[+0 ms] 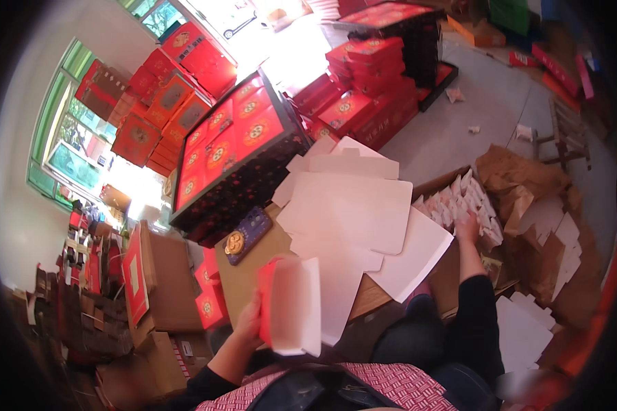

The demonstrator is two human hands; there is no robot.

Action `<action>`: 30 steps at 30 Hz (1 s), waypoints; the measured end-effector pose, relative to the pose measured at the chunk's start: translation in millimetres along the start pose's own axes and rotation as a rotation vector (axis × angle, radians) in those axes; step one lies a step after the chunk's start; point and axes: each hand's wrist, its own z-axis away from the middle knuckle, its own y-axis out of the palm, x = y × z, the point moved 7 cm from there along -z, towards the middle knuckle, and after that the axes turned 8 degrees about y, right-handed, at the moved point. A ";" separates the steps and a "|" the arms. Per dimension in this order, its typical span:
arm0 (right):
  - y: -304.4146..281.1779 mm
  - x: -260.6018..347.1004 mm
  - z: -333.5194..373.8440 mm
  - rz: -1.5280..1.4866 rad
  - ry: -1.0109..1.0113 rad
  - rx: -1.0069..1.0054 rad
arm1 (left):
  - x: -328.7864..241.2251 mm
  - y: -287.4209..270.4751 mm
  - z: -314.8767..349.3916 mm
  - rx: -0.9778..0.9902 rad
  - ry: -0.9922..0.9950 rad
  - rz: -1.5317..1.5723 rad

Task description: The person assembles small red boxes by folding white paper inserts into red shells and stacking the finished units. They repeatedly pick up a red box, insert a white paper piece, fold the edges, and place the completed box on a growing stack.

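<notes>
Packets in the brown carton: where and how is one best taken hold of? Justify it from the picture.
Probably by its upper edge, from above, pinching both faces: the packets appear to stand packed closely in the open-topped carton, so their tops show while their lower parts are hidden. The right hand is at their near side.

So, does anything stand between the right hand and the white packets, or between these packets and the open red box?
Nothing visible separates the right hand from the white packets. Between those and the red box in the left hand lie flat white cardboard pieces, but the space above looks free.
</notes>
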 end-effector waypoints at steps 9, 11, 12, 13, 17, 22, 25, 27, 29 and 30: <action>-190.1 227.9 231.7 -1.240 -0.439 0.798 | -17.8 39.0 8.0 -0.041 0.237 0.122; -205.8 301.3 348.4 -1.063 -0.787 0.904 | -18.4 48.7 20.1 0.001 0.237 0.142; -202.0 320.1 389.7 -1.026 -0.871 0.982 | -16.6 51.0 24.7 0.021 0.246 0.189; -192.4 330.5 424.7 -0.965 -0.863 1.030 | -16.7 51.6 28.9 0.038 0.264 0.231; -153.3 339.5 497.5 -0.642 -0.900 1.151 | -22.4 52.9 55.4 0.186 0.270 0.306; -136.2 343.5 529.5 -0.394 -1.179 0.717 | -18.4 32.3 64.1 0.219 0.278 0.421; -135.2 335.5 537.8 -0.751 -0.981 0.642 | -15.6 13.6 68.3 0.070 0.307 0.480; -117.4 296.7 534.0 -0.783 -0.915 0.658 | -21.2 1.3 70.9 -0.017 0.373 0.501; -98.1 259.8 552.4 -0.653 -0.851 0.710 | -23.9 2.7 75.5 -0.035 0.447 0.545; -85.1 245.0 562.7 -0.525 -0.850 0.710 | -18.7 7.0 77.0 -0.010 0.450 0.598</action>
